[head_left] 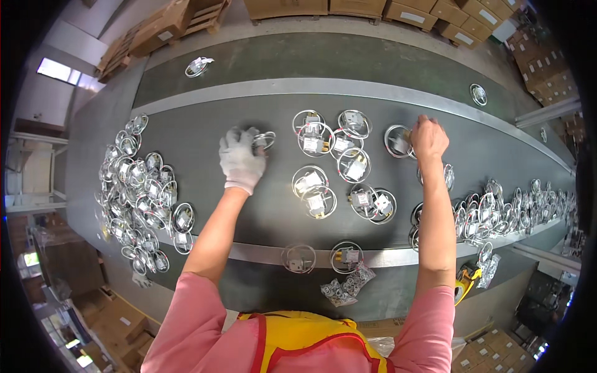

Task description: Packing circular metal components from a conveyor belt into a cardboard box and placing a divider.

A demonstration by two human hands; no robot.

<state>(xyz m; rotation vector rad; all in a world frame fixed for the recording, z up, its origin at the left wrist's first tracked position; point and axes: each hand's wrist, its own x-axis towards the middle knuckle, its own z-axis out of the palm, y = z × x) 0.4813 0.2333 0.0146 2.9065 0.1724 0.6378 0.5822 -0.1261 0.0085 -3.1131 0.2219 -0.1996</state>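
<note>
Two hands over the dark work surface (267,193), each at a wire-ringed part.
From here, the gloved left hand (241,160) has loosely bent fingers against one coiled part (265,140), blurred enough that I can't tell whether it's gripped; the bare right hand (429,139) is bunched nearly closed at the edge of another coil (396,141), its fingertips' hold hidden from me.

Before me, the long dark counter (264,214) bears a heap of wire-coiled devices (148,202) at the worker's left, a loose central group (316,203) (several rings overlapping), and another pile (488,211) rightward.
</note>
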